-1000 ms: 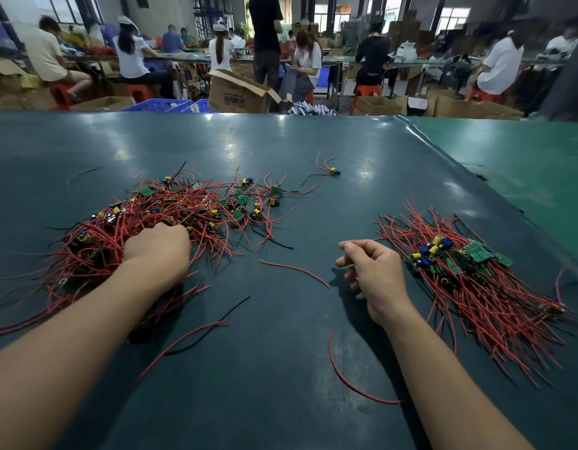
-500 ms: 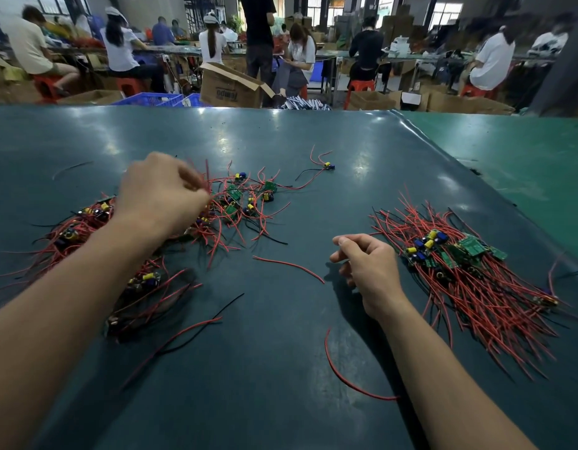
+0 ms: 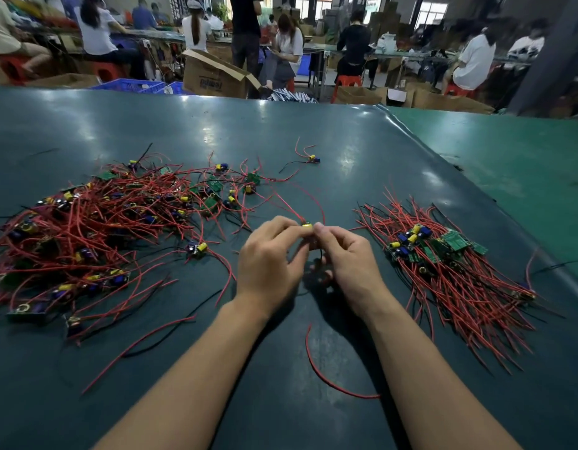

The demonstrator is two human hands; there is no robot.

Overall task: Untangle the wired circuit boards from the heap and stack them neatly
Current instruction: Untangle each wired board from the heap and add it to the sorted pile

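Observation:
A tangled heap of small green circuit boards with red and black wires covers the left of the dark table. On the right lies a neater stack of boards, their wires fanned toward me. Between the two piles, my left hand and my right hand meet and pinch one small circuit board with a yellow capacitor. Its red wires trail up and away from the fingers. Most of this board is hidden by my fingers.
A loose red wire lies near my forearms. One stray board sits just right of the heap, another farther back. A lighter green table adjoins on the right. Seated people, cardboard boxes and blue crates fill the background.
My left hand lifted out of the heap with a board and came to the middle. My right hand rose to meet it and now pinches the same board.

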